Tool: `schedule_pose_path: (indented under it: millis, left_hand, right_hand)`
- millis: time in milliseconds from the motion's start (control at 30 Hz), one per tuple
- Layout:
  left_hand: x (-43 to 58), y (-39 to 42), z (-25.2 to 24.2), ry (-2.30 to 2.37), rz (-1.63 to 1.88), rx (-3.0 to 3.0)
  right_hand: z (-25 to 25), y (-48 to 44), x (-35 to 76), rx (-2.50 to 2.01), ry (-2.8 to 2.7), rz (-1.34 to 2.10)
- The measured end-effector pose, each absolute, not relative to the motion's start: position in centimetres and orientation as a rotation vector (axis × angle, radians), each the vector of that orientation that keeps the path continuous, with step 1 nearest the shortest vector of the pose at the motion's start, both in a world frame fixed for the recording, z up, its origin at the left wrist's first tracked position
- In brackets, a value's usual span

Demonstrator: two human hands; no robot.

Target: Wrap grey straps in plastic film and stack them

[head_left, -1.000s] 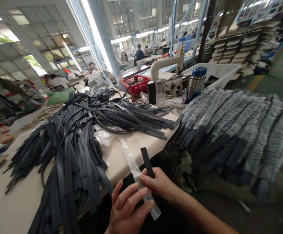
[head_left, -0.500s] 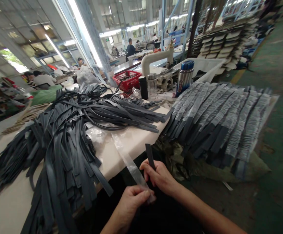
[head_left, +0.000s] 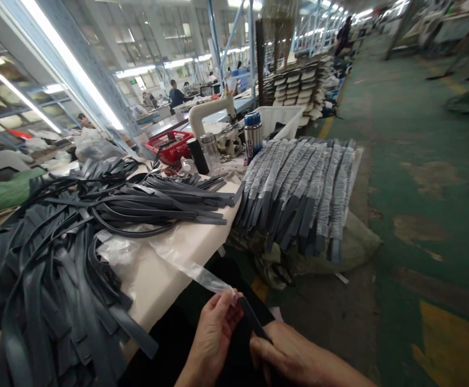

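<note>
Left hand (head_left: 214, 336) pinching clear sleeve (head_left: 194, 270) mouth — right hand (head_left: 289, 355) gripping dark strap (head_left: 251, 321), tip entering sleeve.

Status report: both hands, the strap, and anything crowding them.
Left hand pinching clear plastic sleeve at its end. Right hand grip on dark flat strap, tip at sleeve mouth. Pile of dark straps close left on table.

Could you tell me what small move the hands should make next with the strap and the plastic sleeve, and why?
Probably slide the dark strap further into the clear plastic sleeve. The left hand pinches the sleeve's mouth right at the strap's tip, the right hand grips the strap below, and most of the sleeve lies flat and seemingly unfilled toward the table.
</note>
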State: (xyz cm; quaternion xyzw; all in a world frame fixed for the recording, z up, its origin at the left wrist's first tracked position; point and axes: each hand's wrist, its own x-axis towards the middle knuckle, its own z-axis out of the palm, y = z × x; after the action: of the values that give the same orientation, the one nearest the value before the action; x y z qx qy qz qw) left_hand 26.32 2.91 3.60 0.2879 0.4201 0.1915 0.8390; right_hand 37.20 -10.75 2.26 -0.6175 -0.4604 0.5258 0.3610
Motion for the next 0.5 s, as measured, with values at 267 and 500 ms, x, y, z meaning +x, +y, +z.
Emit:
schedule_pose_path:
  millis: [267,500]
  left_hand:
    - [26.18,2.84,3.3,0.901,0.442,0.638]
    - [25.84,2.66,3.19,0.914,0.422,0.639]
  right_hand:
    - [2.72,-10.97,37.09,-1.571,-1.129,1.365]
    - [2.0,-10.5,36.92,-1.548,-1.155,1.379]
